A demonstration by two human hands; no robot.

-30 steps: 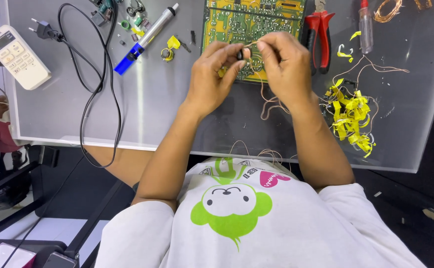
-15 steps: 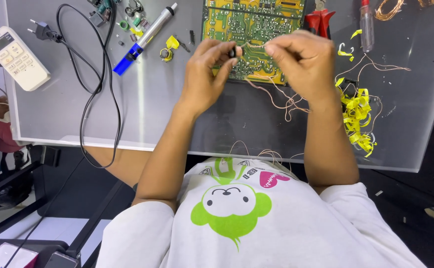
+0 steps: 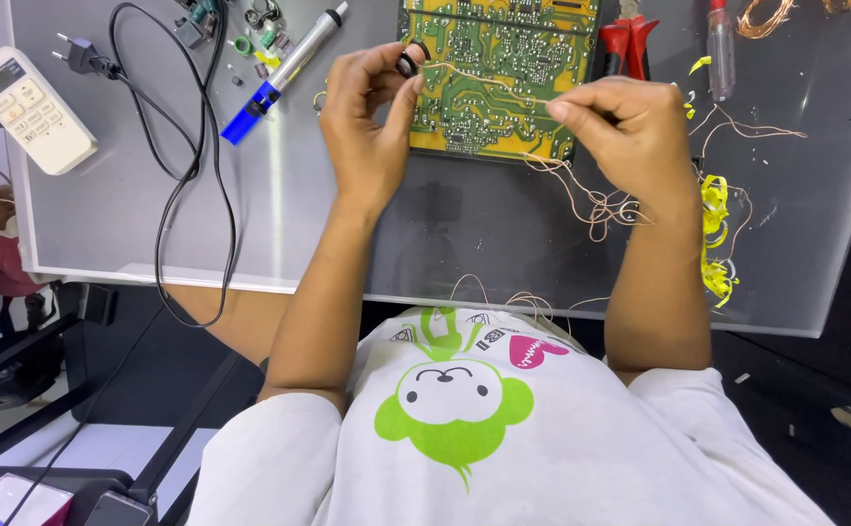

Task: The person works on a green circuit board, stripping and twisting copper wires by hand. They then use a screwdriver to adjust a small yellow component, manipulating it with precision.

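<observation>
Hands now further apart vs 1 s ago: then both were bunched together over the board, now the right hand (image 3: 630, 131) has drawn out to the right w/ a length of wire stretched between them. Left hand (image 3: 372, 117) has stayed roughly put.

Room: glass table (image 3: 347, 234) front edge runs just below the forearms; right edge close to the right elbow. Bare patch of table between the forearms and left of the left wrist. Far side crowded.

Left hand: thumb + fingers pinched on a small black ring core (image 3: 408, 64), held above the board's left edge. Right hand: fingertips pinched on the thin copper wire (image 3: 489, 86), other fingers curled in. Wire runs taut from core to right fingertips, crossing over the board. Slack wire tangle (image 3: 596, 206) hangs below the right hand, loose strands trailing off the front edge toward the shirt.

Around: green/yellow circuit board (image 3: 498, 73) flat on table, solder side up, directly under the work. Soldering iron (image 3: 284, 73), blue handle, lies diagonal left of left hand; black cable (image 3: 191, 166) loops to a plug. White remote (image 3: 31, 109) at far left edge. Red-handled pliers (image 3: 628, 39) just right of board. Yellow tape scraps (image 3: 716, 234) beside right wrist. Small parts cluster (image 3: 250, 24) top left, too small to ID.
</observation>
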